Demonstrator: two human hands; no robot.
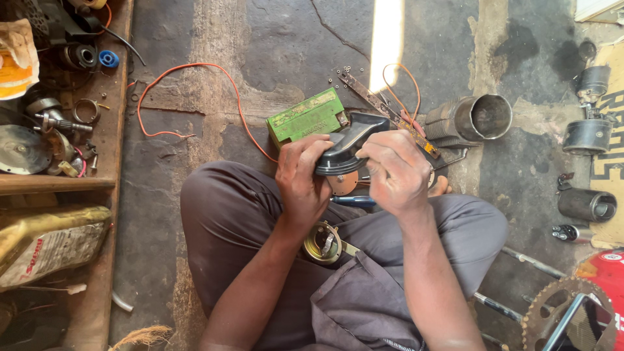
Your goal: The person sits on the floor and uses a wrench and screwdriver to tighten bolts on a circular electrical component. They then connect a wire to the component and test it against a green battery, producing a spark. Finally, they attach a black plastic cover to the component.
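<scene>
Nearest us: our forearms and lap, w/ a round brass-coloured part [323, 242] resting on the trousers just below the left hand [300, 179]. Left hand is wrapped tight round the near end of a black plastic horn-shaped cover [349, 146]; right hand [394, 170] is curled over its other side, fingers closed on it. The cover sits up off the floor, between both hands, above the knees.

Risks, as we judge them: both hands squeeze hard plastic, so a slip or twist could crack it or drop it onto the copper-coloured disc [343, 183] directly beneath. The brass part on the lap could roll off if a knee shifts. The orange wire [195, 68] loops on the floor beyond the left hand; it could snag.

Packages etc.: a green box-shaped battery [305, 117] w/ a pale label lies just beyond the left hand. Far left of that hand, a gold-yellow oil bottle [49, 244] w/ red lettering lies on its side on a wooden shelf [97, 195]; further up, an orange-and-white bag [16, 62]. Far right of the right hand, a red panel [608, 270] w/ a white patch.
</scene>
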